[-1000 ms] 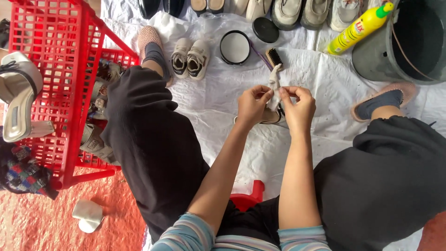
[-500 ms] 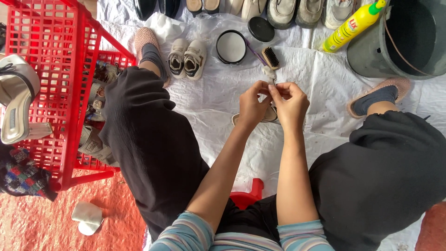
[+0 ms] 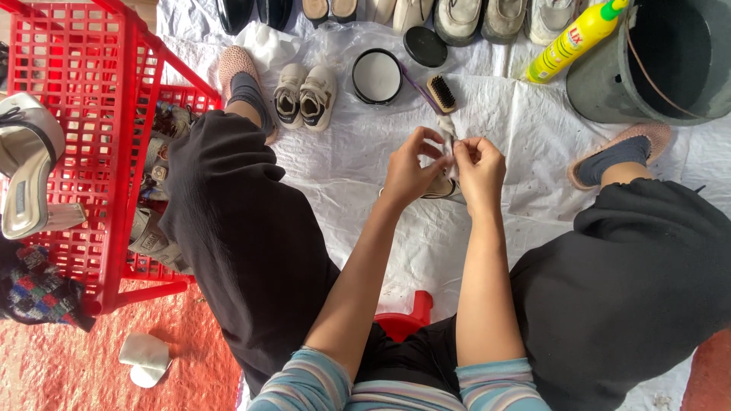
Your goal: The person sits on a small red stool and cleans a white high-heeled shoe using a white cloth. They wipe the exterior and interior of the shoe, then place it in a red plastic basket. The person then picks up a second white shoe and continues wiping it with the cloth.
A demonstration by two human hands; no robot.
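My left hand [image 3: 409, 169] and my right hand [image 3: 478, 169] meet in front of me over a white plastic sheet [image 3: 365, 190]. Both pinch a small whitish piece of cloth [image 3: 449, 141] between their fingertips. Under the hands lies a light shoe [image 3: 440, 188], mostly hidden by them. Just beyond the hands lies a small brush [image 3: 441, 93] with dark bristles, beside an open round tin [image 3: 378, 76] and its black lid [image 3: 425, 46].
A red plastic crate [image 3: 91, 114] with shoes stands at the left. A pair of small pale sneakers [image 3: 304, 95] sits by my left foot. A row of shoes [image 3: 457, 15] lines the far edge. A yellow bottle [image 3: 571, 38] leans by a grey bucket [image 3: 647, 68].
Both hands with the cloth have stayed together and shifted slightly towards me in the picture; the view has tilted a little. Nothing was picked up or let go.
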